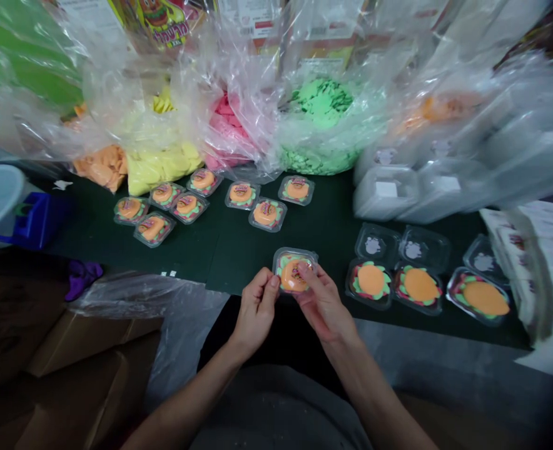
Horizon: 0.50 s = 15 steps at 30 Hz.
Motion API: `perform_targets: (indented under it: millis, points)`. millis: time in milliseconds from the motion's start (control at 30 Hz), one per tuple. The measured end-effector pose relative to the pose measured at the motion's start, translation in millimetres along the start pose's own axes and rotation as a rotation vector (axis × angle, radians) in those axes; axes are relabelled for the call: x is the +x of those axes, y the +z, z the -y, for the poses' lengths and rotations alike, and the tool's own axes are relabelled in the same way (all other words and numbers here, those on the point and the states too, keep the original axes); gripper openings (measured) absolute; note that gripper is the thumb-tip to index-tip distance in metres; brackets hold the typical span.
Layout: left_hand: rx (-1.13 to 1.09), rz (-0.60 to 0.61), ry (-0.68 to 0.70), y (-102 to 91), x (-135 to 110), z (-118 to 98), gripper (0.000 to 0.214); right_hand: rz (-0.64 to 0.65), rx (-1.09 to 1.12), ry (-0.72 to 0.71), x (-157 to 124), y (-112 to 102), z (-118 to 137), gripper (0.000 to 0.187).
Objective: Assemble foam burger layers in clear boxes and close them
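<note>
A small clear plastic box (286, 260) with a burger-shaped candy inside is held over the table's front edge. Its lid is closed and bears a printed label. My left hand (256, 306) pinches its left side between thumb and curled fingers. On the right, my right hand (326, 303) grips the box with the thumb lying on the lid by the label and the fingers beneath. Farther right stand three open clear boxes, the nearest being an open box (370, 281) with an orange top piece over green and red pieces.
Closed, labelled boxes (267, 214) lie in groups beyond my hands. Bags of yellow pieces (164, 167), pink pieces (232, 131) and green pieces (323, 103) line the back. Stacked empty containers (386, 190) and label sheets (551, 269) are at right; a blue tape dispenser (35, 219) is at left.
</note>
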<state>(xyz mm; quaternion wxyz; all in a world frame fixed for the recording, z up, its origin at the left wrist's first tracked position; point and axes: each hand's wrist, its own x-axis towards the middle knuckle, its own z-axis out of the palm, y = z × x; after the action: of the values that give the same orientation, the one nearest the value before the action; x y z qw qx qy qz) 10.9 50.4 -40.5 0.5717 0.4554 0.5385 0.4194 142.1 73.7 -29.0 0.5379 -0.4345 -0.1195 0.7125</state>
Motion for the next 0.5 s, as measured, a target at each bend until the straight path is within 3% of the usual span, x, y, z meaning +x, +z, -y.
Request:
perform_targets:
  millis: [200, 500]
  points:
    - [0.185, 0.0, 0.004, -3.8, 5.5, 4.1, 0.045, -0.105, 0.081, -0.006, 7.2, 0.0, -9.9, 0.032]
    - [0.122, -0.083, 0.044, 3.2, 0.3, -5.0, 0.046, -0.031, 0.107, -0.011, -1.1, 7.7, -6.8, 0.028]
